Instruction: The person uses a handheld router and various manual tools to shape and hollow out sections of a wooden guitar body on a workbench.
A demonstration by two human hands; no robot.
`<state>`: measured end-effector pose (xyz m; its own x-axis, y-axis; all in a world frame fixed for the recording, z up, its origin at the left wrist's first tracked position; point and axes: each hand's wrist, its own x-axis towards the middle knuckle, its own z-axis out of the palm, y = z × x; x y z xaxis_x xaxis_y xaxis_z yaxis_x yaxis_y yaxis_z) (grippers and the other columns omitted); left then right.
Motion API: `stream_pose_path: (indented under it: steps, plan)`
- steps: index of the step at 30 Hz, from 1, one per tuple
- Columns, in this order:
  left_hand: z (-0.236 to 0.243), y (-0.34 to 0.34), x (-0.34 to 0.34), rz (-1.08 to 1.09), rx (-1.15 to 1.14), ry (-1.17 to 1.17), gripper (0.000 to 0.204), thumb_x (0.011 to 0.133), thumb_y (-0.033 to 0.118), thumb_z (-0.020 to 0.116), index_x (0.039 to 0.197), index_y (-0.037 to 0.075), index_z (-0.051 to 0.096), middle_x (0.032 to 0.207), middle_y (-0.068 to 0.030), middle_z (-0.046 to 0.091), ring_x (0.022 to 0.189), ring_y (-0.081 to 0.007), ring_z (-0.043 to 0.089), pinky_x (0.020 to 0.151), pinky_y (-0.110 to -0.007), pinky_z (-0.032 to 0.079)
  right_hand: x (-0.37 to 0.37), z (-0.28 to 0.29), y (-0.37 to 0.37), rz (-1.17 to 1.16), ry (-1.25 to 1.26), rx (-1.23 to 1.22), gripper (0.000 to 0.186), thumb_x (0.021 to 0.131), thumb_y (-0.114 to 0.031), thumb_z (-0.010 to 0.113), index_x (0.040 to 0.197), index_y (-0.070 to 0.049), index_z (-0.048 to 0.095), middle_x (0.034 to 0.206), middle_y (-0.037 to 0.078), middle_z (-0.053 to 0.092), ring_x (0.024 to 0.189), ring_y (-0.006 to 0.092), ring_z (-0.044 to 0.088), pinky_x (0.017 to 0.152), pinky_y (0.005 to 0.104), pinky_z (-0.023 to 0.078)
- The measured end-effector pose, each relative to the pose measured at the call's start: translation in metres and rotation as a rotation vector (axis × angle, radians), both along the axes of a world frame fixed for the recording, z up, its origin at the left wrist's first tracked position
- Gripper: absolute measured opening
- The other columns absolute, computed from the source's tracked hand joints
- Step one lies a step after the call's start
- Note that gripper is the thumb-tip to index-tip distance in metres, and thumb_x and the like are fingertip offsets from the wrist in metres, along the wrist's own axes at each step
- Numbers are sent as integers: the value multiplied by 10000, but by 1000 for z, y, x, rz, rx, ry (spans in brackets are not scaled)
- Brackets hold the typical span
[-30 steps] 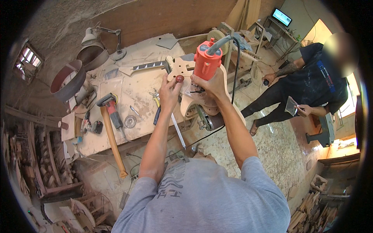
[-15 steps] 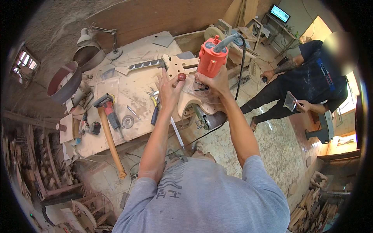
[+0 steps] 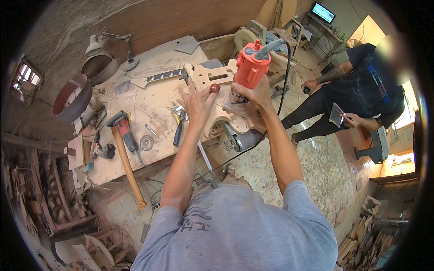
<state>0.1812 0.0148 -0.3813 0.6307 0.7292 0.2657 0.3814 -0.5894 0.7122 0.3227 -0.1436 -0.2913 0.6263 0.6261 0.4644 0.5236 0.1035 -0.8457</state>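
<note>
My right hand [image 3: 251, 95] is shut on an orange-red router [image 3: 250, 67] with a clear base, standing on a pale guitar body [image 3: 246, 123]. My left hand [image 3: 200, 103] has its fingers spread at the body's left edge, with the thumb by a reddish round knob [image 3: 215, 88]; whether it presses on either is unclear. The light guitar-shaped piece has holes and a slot [image 3: 218, 72] near the router. A neck with pale triangular inlays [image 3: 158, 77] lies behind my left hand. Pliers and a blue-handled tool [image 3: 177, 133] lie left of the body.
A cluttered bench [image 3: 113, 162] holds an angle grinder [image 3: 126, 135], a drill [image 3: 107, 151], a lamp [image 3: 94, 45] and drum-like containers [image 3: 70, 99]. A dark sanding drum [image 3: 248, 141] sits below the body. A person [image 3: 348, 95] at the right holds small items. A black cable hangs behind my right arm.
My hands and the router have shifted slightly up and right in the picture. My left fingers have spread away from the knob's side.
</note>
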Motion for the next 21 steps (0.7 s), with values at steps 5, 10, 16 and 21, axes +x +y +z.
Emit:
stream_pose_path:
  steps: [5, 10, 16, 21]
  plan:
    - [14, -9, 1, 2, -50, 29, 427, 887, 539, 795, 1247, 311, 827, 1778, -202, 189, 1587, -614, 38, 1203, -815, 52, 3, -3, -3, 28, 34, 86, 679, 736, -259, 930, 1353, -82, 708, 1215, 55, 768, 1109, 186, 721, 997, 372, 550]
    - [10, -9, 2, -5, -4, -18, 416, 898, 541, 787, 1237, 303, 832, 1781, -234, 139, 1599, -597, 4, 1198, -813, -14, 3, 2, -7, 32, 79, 49, 697, 731, -245, 930, 1365, -76, 696, 1208, 49, 751, 1104, 184, 705, 1000, 364, 539]
    - [7, -8, 4, -66, 93, 27, 511, 889, 539, 811, 1308, 247, 801, 1774, -253, 153, 1620, -544, 16, 1183, -821, -41, 8, -3, -9, -3, 46, 50, 706, 721, -251, 931, 1359, -64, 693, 1219, 53, 746, 1104, 178, 703, 999, 361, 539]
    - [-3, -3, 7, -104, 44, -174, 411, 874, 509, 823, 1217, 283, 842, 1771, -221, 195, 1622, -537, 49, 1232, -766, 31, 0, 7, -9, -14, 46, 32, 719, 715, -276, 930, 1357, -57, 692, 1225, 63, 754, 1119, 196, 710, 1010, 375, 542]
